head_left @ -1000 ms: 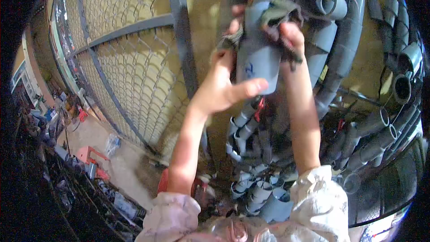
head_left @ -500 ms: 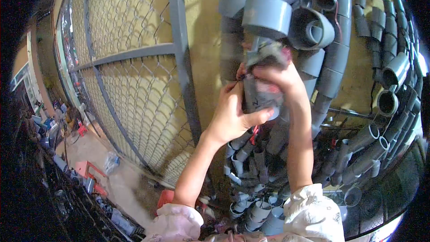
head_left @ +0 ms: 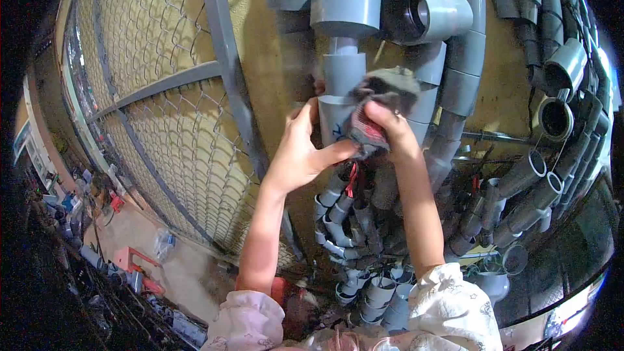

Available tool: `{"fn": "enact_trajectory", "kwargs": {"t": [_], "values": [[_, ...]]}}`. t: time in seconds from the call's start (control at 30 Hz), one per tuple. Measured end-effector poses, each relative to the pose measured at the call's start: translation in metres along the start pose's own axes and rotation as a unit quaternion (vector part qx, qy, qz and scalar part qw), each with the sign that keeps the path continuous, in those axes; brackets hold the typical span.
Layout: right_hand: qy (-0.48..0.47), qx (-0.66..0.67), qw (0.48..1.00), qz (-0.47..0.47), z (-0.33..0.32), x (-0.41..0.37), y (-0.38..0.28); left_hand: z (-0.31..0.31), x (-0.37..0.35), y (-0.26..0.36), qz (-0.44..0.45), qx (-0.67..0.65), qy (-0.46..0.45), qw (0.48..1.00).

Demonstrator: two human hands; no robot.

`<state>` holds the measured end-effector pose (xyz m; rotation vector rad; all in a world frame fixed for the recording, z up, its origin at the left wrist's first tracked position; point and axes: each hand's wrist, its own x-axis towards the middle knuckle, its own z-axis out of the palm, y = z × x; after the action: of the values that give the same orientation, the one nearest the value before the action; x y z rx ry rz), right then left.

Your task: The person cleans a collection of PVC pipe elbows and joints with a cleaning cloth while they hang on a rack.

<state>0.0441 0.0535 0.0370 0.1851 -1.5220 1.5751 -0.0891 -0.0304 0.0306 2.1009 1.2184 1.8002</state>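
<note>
While the left hand [head_left: 296,156] clasps one grey pipe [head_left: 333,114], the right hand [head_left: 393,127] grips one rag [head_left: 393,84]

The pipe stands between left thumb and fingers, one blue mark [head_left: 338,131] just above the thumb; the rag, bunched in the right fingers, covers the pipe's right side.

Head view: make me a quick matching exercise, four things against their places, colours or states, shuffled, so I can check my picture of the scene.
Things
1. Left hand
2. Cloth
3. Wire mesh
4. Pipe between the hands

Places, colours, states
A. Set in a metal frame, on the left side of the view
B. Grey, with a blue mark
C. Bunched up in the right hand
D. Bare, with its thumb at the lower part of something it holds

Right pairs
1-D, 2-C, 3-A, 4-B
</note>
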Motion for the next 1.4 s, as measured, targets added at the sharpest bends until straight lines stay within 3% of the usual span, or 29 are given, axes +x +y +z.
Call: {"fn": "enact_trajectory", "kwargs": {"t": [0.07, 0.1, 0.17, 0.27, 0.4, 0.5, 0.53, 0.67, 0.77, 0.83, 0.87, 0.9, 0.93, 1.03, 1.1, 1.2, 1.27, 1.3, 1.37, 1.4], "values": [[-0.005, 0.071, 0.997, 0.012, -0.004, -0.005, 0.009, -0.007, -0.003, 0.009, -0.074, -0.175, -0.07, 0.979], [-0.018, 0.08, 0.997, -0.001, -0.005, -0.005, 0.01, -0.013, -0.004, 0.012, -0.073, -0.175, -0.087, 0.978], [-0.064, -0.008, 0.996, 0.063, -0.008, -0.005, 0.003, -0.019, -0.009, 0.008, -0.049, -0.124, -0.079, 0.988], [-0.056, -0.131, 0.989, 0.03, -0.001, -0.01, 0.001, -0.025, -0.009, 0.008, 0.059, 0.165, -0.05, 0.983], [-0.052, -0.117, 0.992, 0.025, 0.0, -0.005, 0.001, -0.022, -0.013, 0.017, 0.175, 0.449, -0.002, 0.876], [-0.061, -0.28, 0.957, -0.046, 0.013, 0.005, -0.016, -0.009, -0.017, 0.03, 0.138, 0.533, 0.004, 0.835], [-0.044, -0.29, 0.956, -0.018, 0.024, 0.001, -0.026, -0.007, -0.018, 0.024, 0.141, 0.504, 0.018, 0.852], [-0.037, -0.397, 0.912, -0.099, 0.022, -0.004, -0.029, -0.002, -0.017, 0.014, 0.147, 0.386, 0.026, 0.91], [-0.003, -0.345, 0.933, -0.098, 0.014, -0.013, -0.023, -0.01, -0.009, 0.021, 0.109, 0.273, -0.032, 0.955], [-0.006, -0.381, 0.914, -0.143, 0.01, -0.013, -0.023, -0.018, -0.002, 0.019, 0.037, 0.101, 0.005, 0.994], [-0.011, -0.395, 0.906, -0.154, 0.009, -0.011, -0.022, -0.014, 0.009, 0.018, -0.027, -0.139, 0.006, 0.99], [-0.017, -0.408, 0.898, -0.164, 0.01, -0.011, -0.02, -0.01, 0.022, 0.022, -0.012, -0.192, 0.002, 0.981], [-0.009, -0.439, 0.88, -0.182, 0.012, -0.011, -0.018, -0.006, 0.035, 0.022, 0.001, -0.16, -0.007, 0.987], [0.041, -0.368, 0.915, -0.162, 0.013, -0.016, -0.013, 0.011, 0.049, 0.034, -0.035, -0.038, 0.005, 0.999], [0.087, -0.343, 0.918, -0.178, 0.012, -0.018, -0.012, 0.008, 0.048, 0.034, -0.078, -0.122, 0.025, 0.989], [0.085, -0.333, 0.925, -0.159, 0.012, -0.018, -0.008, 0.001, 0.04, 0.029, -0.119, -0.202, 0.034, 0.972], [0.071, -0.334, 0.923, -0.176, 0.028, -0.017, -0.008, 0.006, 0.038, 0.025, -0.078, -0.278, 0.061, 0.956], [0.038, -0.381, 0.895, -0.228, 0.03, -0.014, -0.003, 0.007, 0.038, 0.024, -0.057, -0.314, 0.075, 0.945], [-0.005, -0.428, 0.876, -0.222, 0.031, -0.01, -0.005, 0.003, 0.037, 0.021, -0.047, -0.341, 0.026, 0.939], [0.01, -0.383, 0.903, -0.193, 0.029, -0.007, -0.003, -0.001, 0.038, 0.019, -0.04, -0.352, 0.002, 0.935]]}}
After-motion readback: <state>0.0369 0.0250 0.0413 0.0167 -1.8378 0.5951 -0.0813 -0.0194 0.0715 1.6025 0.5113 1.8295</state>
